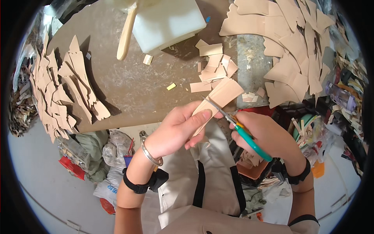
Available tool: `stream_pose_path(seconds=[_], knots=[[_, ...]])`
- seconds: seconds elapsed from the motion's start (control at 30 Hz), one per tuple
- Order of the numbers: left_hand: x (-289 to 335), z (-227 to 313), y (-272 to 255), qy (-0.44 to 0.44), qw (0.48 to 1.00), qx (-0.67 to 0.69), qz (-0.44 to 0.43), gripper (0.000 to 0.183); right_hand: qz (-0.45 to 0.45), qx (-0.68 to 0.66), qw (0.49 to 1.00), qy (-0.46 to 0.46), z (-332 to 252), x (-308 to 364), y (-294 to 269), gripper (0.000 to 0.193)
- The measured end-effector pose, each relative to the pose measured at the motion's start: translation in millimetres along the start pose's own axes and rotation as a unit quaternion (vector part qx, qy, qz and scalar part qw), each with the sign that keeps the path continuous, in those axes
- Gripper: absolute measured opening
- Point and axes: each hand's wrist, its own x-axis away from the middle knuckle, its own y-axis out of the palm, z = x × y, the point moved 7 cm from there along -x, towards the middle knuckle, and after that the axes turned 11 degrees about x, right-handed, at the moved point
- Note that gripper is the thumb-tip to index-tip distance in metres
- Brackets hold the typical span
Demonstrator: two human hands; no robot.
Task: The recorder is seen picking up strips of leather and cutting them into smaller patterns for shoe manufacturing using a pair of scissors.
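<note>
My left hand (181,124) grips a flat stack of tan leather strips (224,93), thumb on top and fingers beneath, just past the table's near edge. Closed around the green and orange handles of a pair of scissors (247,136) is my right hand (263,130). The scissor blades lie across the strips, a little beyond my left thumb. Whether they bite into the strips I cannot tell. Beyond the stack, a loose heap of small tan rectangular pieces (215,64) lies on the brown table (128,93); the strips' far end overlaps it.
Scalloped tan leather pieces (288,50) pile up at the far right, more (50,93) at the left edge, with a smaller bunch (80,78) beside them. A white block (167,25) and a wooden-handled tool (126,35) stand at the back. Bags (91,156) crowd below the table.
</note>
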Motion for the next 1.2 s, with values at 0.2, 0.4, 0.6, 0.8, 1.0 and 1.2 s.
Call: stream_pose_path(seconds=[0.2, 0.4, 0.6, 0.8, 1.0, 1.2], knots=[[-23.4, -7.8, -24.1, -0.011, 0.999, 0.025, 0.027, 0.033, 0.061, -0.027, 0.997, 0.048, 23.7, -22.7, 18.2, 0.021], [-0.1, -12.1, -2.8, 0.022, 0.999, 0.018, 0.014, 0.067, 0.085, -0.245, 0.959, 0.118, 15.8, -26.5, 18.4, 0.019], [19.6, -8.2, 18.9, 0.03, 0.999, -0.034, -0.004, 0.058, 0.105, -0.373, 0.922, 0.013, -3.6, -17.6, -10.0, 0.042], [31.3, -16.3, 13.0, -0.031, 0.996, 0.04, -0.067, 0.033, 0.212, -0.424, 0.881, 0.006, -3.1, -8.0, -27.6, 0.036], [35.0, -2.2, -0.8, 0.022, 0.995, 0.092, 0.033, 0.034, 0.102, -0.332, 0.929, 0.129, 30.6, 25.7, -6.5, 0.023], [25.6, 4.9, 4.6, 0.019, 0.998, 0.056, 0.024, 0.03, 0.012, -0.004, 1.0, -0.014, -6.3, 21.2, 3.1, 0.034]])
